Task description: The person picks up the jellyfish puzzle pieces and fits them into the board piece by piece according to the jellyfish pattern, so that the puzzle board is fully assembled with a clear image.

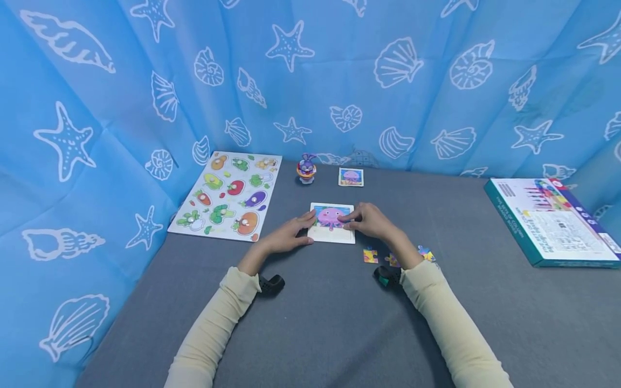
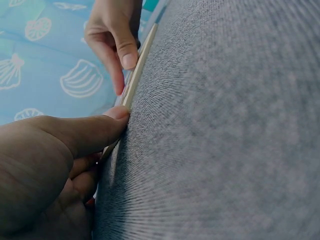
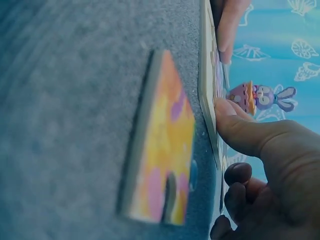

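Note:
A small jigsaw board (image 1: 332,237) with a pink octopus picture lies flat on the grey table; its lower strip shows pale and bare. My left hand (image 1: 289,234) holds the board's left edge, and in the left wrist view its thumb (image 2: 116,113) presses the rim. Over the picture's right side, my right hand (image 1: 372,220) pinches a jigsaw piece between thumb and index finger, mostly hidden by the fingertips. Loose jigsaw pieces (image 1: 370,255) lie near the right wrist; one yellow and pink piece (image 3: 167,145) looms close in the right wrist view.
A vegetable peg puzzle (image 1: 228,196) lies at the left. Behind the board stand a purple rabbit figurine (image 1: 306,168) and a small octopus picture card (image 1: 351,177). A flat game box (image 1: 553,222) lies at the right. A blue curtain (image 1: 310,81) hangs along the back.

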`<move>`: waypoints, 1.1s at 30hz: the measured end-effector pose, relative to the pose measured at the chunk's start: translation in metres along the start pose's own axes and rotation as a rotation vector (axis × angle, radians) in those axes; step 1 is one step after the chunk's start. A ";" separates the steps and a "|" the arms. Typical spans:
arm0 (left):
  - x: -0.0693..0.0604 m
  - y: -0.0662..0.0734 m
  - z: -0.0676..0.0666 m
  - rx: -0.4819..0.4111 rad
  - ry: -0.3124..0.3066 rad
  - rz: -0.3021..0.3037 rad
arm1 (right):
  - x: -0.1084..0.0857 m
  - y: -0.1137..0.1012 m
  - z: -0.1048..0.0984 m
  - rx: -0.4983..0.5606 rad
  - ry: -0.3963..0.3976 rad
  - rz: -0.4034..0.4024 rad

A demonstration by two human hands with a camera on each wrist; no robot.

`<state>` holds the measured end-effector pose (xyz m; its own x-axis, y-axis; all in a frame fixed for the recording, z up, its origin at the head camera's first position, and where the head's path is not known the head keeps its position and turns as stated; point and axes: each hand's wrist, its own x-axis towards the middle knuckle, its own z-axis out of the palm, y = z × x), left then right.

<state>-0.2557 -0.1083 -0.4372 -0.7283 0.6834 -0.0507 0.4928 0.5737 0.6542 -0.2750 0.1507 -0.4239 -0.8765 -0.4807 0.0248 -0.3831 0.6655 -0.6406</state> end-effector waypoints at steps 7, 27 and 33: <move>0.002 0.000 -0.001 0.023 0.013 0.027 | -0.004 -0.005 -0.006 -0.016 0.013 -0.019; 0.000 -0.003 0.002 0.042 0.037 0.041 | -0.077 -0.004 -0.030 -0.192 -0.196 0.072; -0.003 -0.001 0.001 0.039 0.040 0.034 | -0.083 -0.006 -0.022 -0.237 -0.152 0.024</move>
<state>-0.2539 -0.1103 -0.4383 -0.7292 0.6843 0.0019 0.5350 0.5684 0.6251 -0.2066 0.1993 -0.4051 -0.8393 -0.5315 -0.1146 -0.4362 0.7840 -0.4416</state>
